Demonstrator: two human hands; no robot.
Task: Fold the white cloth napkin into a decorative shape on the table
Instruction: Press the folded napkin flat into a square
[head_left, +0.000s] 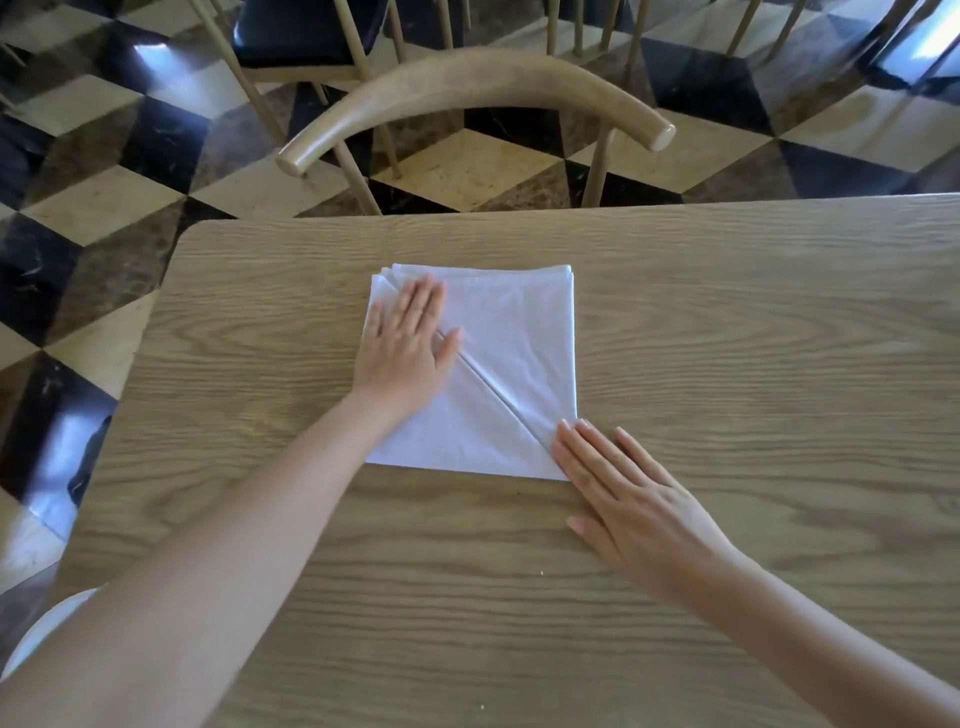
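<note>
Head view: both flat hands, left (410, 338) and right (631, 496), press napkin (519, 332).

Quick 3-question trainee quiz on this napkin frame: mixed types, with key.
1. True or false: the left hand lies flat on the white napkin.
2. The fingertips of the right hand reach which corner of the napkin? A) far left B) near right C) far right
3. What line runs across the napkin between the two hands?
Key: 1 true; 2 B; 3 a diagonal fold.
</note>
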